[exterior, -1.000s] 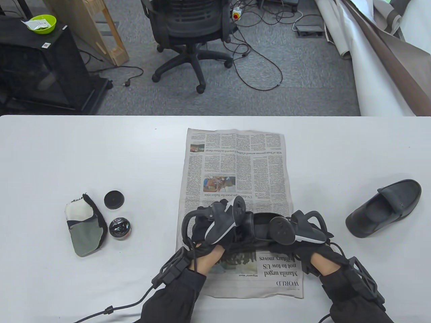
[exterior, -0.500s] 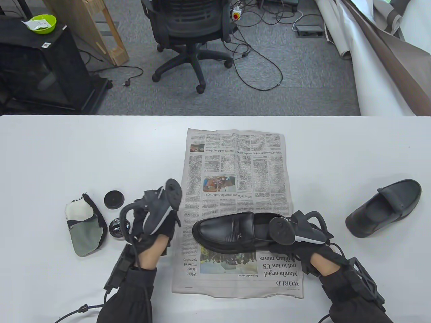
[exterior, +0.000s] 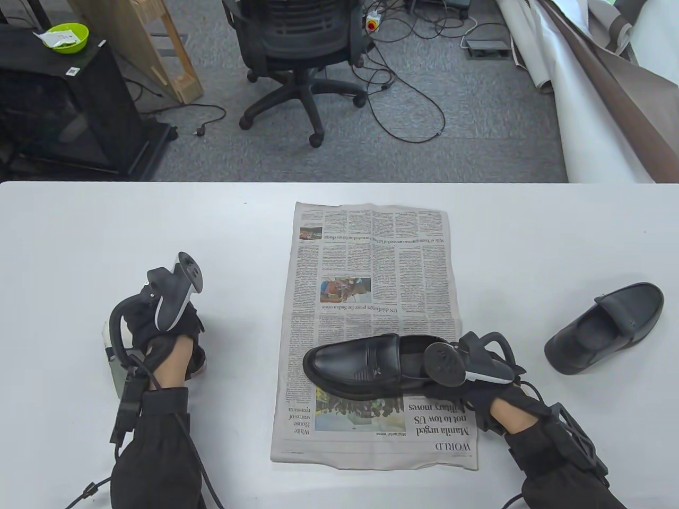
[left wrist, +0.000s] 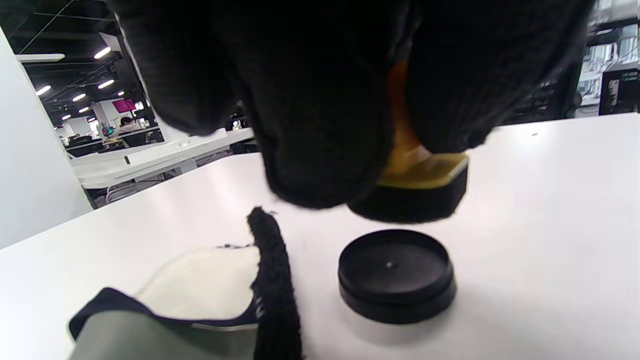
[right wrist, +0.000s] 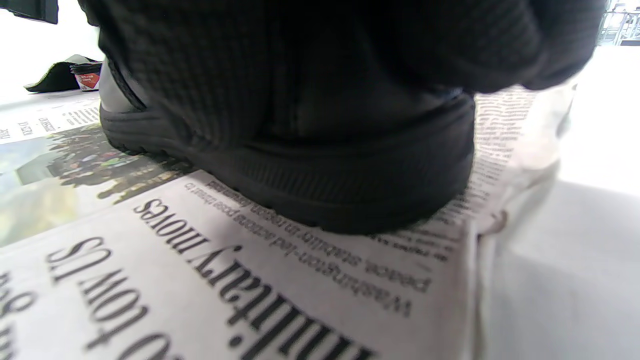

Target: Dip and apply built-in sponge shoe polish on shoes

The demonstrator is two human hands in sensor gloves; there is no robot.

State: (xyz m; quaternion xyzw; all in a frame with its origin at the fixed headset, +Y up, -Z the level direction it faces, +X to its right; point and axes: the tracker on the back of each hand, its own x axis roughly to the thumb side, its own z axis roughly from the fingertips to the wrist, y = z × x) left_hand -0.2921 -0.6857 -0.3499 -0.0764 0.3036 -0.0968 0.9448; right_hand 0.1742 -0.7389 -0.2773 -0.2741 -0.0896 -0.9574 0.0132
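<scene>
One counter (exterior: 106,228) carries one newspaper (exterior: 371,254) and two black shoes: one shoe (exterior: 360,366) lies on the newspaper, my right hand (exterior: 477,392) grasping its heel; the other shoe (exterior: 610,328) sits well apart on the right. My left hand (exterior: 159,339) pinches one sponge applicator (left wrist: 420,192) just above one black lid (left wrist: 397,275), beside one cloth (left wrist: 200,295).

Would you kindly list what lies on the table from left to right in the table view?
Left hand over the cloth mitt → newspaper → black shoe on it → right hand → second shoe.
</scene>
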